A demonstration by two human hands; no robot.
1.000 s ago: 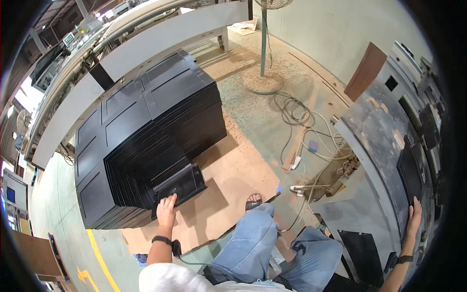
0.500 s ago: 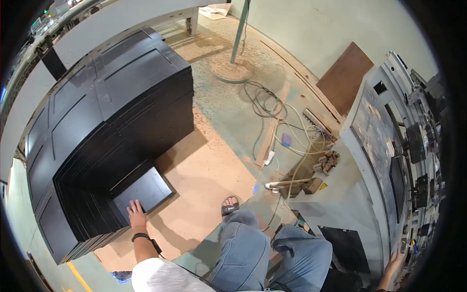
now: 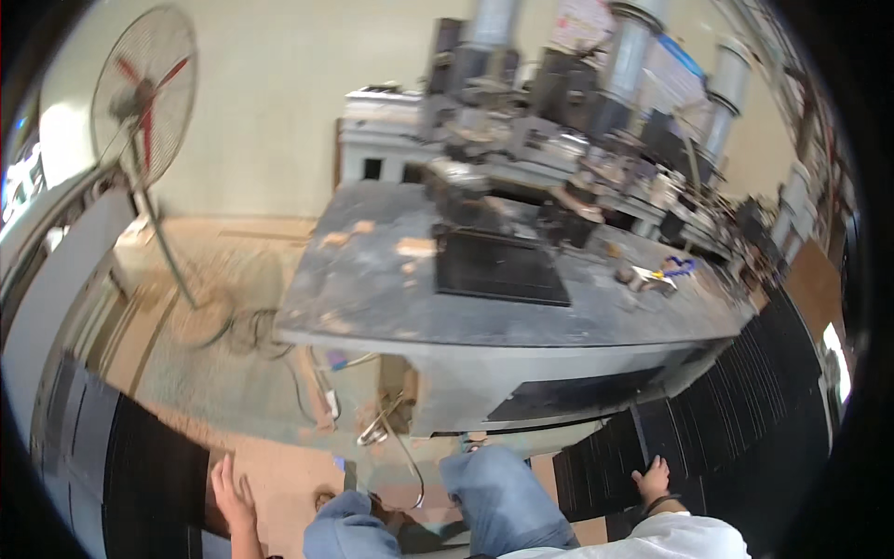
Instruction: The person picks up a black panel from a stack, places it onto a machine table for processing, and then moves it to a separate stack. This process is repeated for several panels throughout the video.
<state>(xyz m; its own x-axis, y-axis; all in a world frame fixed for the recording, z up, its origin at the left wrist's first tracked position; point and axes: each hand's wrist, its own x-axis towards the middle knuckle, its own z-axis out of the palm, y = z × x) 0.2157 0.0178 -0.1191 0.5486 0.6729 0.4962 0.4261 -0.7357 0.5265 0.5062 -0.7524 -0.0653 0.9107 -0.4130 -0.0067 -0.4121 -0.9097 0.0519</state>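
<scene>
Downward, between two dark stacks, a seated person in blue jeans (image 3: 503, 498) faces a grey worktable (image 3: 363, 293). One black panel (image 3: 501, 270) lies flat on that table, near the middle, just in front of a blurred machine (image 3: 568, 140) with tall cylinders; neither hand is on it.

At lower left, the left hand (image 3: 233, 498) is raised with its fingers loosely spread and nothing visible in them. It is just beside the left stack (image 3: 154, 475) of black pieces; whether it touches is unclear. At lower right, the right hand (image 3: 655, 480) rests at the right stack (image 3: 745, 373), its thumb apart from the fingers. Whether it pinches a piece or only lies there cannot be told.

Judging by the layout, the work is partway along: a single panel sits at the machine, while many pieces fill both stacks. Which of these are finished and which are left does not show.

A pale sheet (image 3: 582, 23) with reddish marks and a blue-edged sheet (image 3: 666, 73) hang behind the machine, both too blurred to read. No brand or label is legible.
</scene>
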